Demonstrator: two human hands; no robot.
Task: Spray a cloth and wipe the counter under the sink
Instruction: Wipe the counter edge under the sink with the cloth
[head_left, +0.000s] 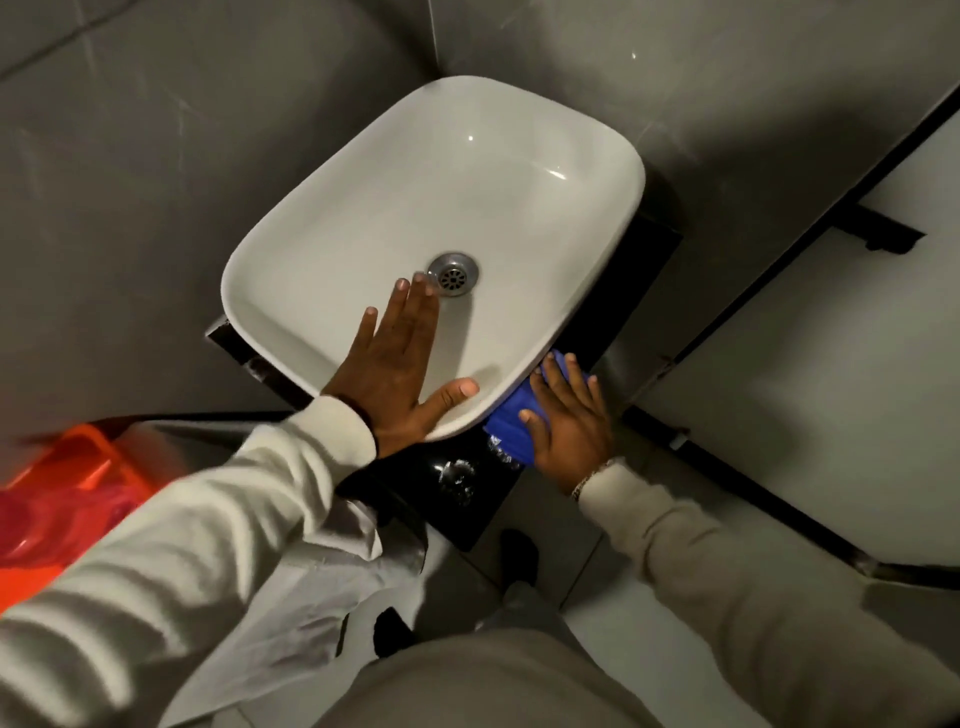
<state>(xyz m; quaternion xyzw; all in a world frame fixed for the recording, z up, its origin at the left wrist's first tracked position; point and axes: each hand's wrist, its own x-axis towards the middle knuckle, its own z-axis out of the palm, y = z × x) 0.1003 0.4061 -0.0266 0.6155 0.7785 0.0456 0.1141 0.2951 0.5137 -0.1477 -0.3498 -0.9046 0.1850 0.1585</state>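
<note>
A white vessel sink (587, 218) sits on a small black counter (467, 514) in a grey tiled corner. My left hand (397, 366) lies flat over the sink's near rim, fingers spread and reaching toward the metal drain (453, 274). My right hand (569, 421) presses a crumpled blue cloth (511, 418) onto the counter just under the sink's right front edge. Part of the cloth is tucked beneath the basin and hidden. Wet spots glisten on the black counter by the cloth. No spray bottle is in view.
An orange-red plastic bin (67, 499) stands blurred at the lower left. A white partition (841, 374) with black trim and a black bracket (883, 236) runs along the right. Grey wall tiles close in behind the sink; my legs and shoes stand on the tiled floor below.
</note>
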